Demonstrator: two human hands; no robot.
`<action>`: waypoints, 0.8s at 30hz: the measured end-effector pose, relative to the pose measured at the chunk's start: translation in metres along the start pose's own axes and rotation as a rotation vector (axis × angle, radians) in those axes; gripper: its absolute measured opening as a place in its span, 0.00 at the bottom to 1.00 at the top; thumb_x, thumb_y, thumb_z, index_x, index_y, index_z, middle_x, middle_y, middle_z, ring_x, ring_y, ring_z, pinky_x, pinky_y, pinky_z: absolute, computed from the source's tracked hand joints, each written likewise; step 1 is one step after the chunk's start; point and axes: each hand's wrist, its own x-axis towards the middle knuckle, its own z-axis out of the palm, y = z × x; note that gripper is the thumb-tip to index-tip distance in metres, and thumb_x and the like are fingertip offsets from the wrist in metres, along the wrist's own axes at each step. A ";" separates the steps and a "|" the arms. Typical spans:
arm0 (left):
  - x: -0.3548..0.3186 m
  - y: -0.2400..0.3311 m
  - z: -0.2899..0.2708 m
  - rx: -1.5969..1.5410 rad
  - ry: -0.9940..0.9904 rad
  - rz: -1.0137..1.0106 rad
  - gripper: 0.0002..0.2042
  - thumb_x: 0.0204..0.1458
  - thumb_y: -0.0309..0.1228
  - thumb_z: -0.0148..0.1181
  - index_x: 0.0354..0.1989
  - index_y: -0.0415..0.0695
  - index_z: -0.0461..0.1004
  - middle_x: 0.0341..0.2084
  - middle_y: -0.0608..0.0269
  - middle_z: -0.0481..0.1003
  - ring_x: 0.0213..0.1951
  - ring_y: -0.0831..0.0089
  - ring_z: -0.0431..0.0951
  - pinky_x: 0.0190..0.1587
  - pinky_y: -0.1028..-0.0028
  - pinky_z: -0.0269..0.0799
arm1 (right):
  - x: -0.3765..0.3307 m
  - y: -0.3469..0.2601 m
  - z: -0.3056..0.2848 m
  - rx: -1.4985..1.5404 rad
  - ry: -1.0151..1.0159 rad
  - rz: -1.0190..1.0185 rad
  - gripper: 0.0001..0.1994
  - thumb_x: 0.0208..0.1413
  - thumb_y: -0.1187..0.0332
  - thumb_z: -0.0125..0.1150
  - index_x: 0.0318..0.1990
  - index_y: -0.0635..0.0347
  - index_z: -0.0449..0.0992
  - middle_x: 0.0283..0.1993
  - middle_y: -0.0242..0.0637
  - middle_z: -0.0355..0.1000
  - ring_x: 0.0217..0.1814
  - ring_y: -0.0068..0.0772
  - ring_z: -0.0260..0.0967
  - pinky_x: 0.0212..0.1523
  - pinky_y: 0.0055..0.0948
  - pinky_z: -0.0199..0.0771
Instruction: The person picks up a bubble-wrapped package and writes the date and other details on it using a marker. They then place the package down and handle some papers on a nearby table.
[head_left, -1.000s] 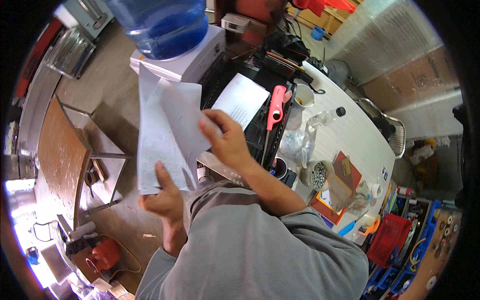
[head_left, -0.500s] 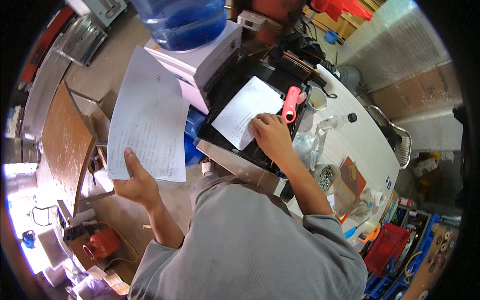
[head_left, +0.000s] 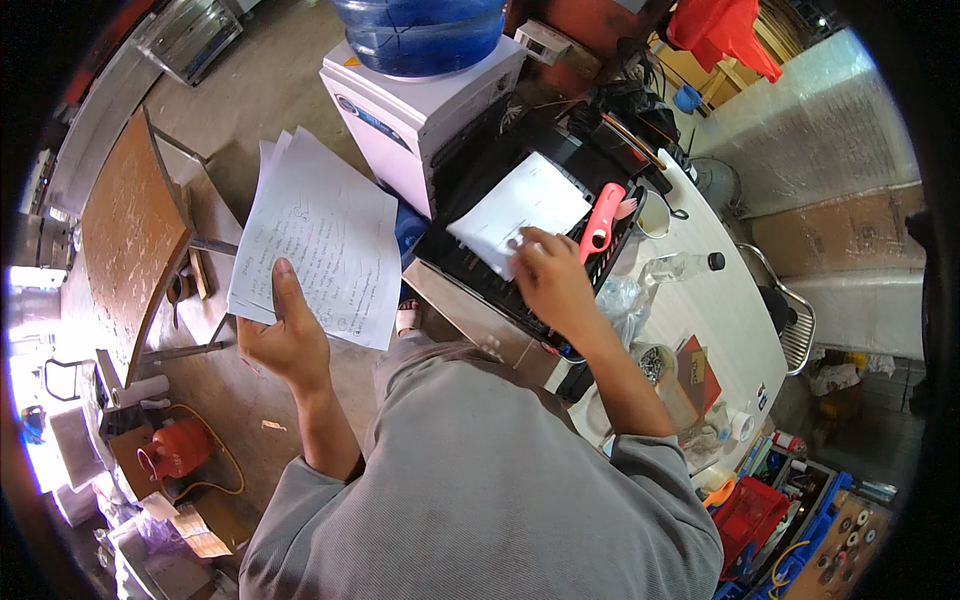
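My left hand point(head_left: 288, 335) grips a few white sheets of paper point(head_left: 325, 235) covered in handwriting, thumb on top and fingers beneath. Their upper edges are fanned slightly apart. On a black slatted crate point(head_left: 468, 262) lies another white stack of paper point(head_left: 530, 205), its lower edge curled up. My right hand point(head_left: 552, 285) is at that lower right edge, its fingers bent and pinching the paper; the fingertips are slightly blurred. Right beside this stack is a pink-red tool with a ring-shaped end point(head_left: 603, 222), lying on the crate's edge.
Behind the crate stands a white water dispenser point(head_left: 385, 130) with a blue bottle point(head_left: 420, 35). The pale table point(head_left: 725, 300) to the right bears a clear plastic bottle point(head_left: 683, 268), a white cup point(head_left: 653, 215) and a tub of small metal parts point(head_left: 655, 362). A brown wooden board point(head_left: 135, 240) stands left.
The sheets in my left hand have tilted and lowered, and their edges now show fanned apart. The paper under my right hand has curled at its lower edge. The whole view has shifted slightly.
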 end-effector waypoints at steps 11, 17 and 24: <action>-0.001 0.001 -0.010 0.014 0.009 0.067 0.10 0.61 0.22 0.62 0.48 0.29 0.79 0.40 0.54 0.83 0.40 0.72 0.82 0.44 0.72 0.79 | 0.037 0.027 -0.105 0.589 0.489 0.367 0.09 0.68 0.69 0.56 0.47 0.67 0.77 0.37 0.27 0.73 0.38 0.14 0.65 0.39 0.18 0.66; 0.000 0.009 -0.008 -0.086 -0.001 0.069 0.10 0.63 0.24 0.60 0.48 0.30 0.79 0.38 0.56 0.83 0.38 0.76 0.82 0.41 0.74 0.78 | 0.026 0.018 -0.116 0.640 0.653 0.310 0.10 0.68 0.70 0.56 0.50 0.69 0.76 0.41 0.29 0.75 0.40 0.18 0.68 0.43 0.21 0.69; -0.009 0.037 0.012 -0.407 -0.235 -0.117 0.09 0.65 0.24 0.57 0.48 0.32 0.78 0.38 0.61 0.81 0.38 0.78 0.79 0.42 0.77 0.74 | 0.023 -0.017 -0.113 0.495 0.878 0.184 0.12 0.68 0.70 0.56 0.52 0.69 0.73 0.44 0.33 0.73 0.42 0.17 0.69 0.42 0.18 0.69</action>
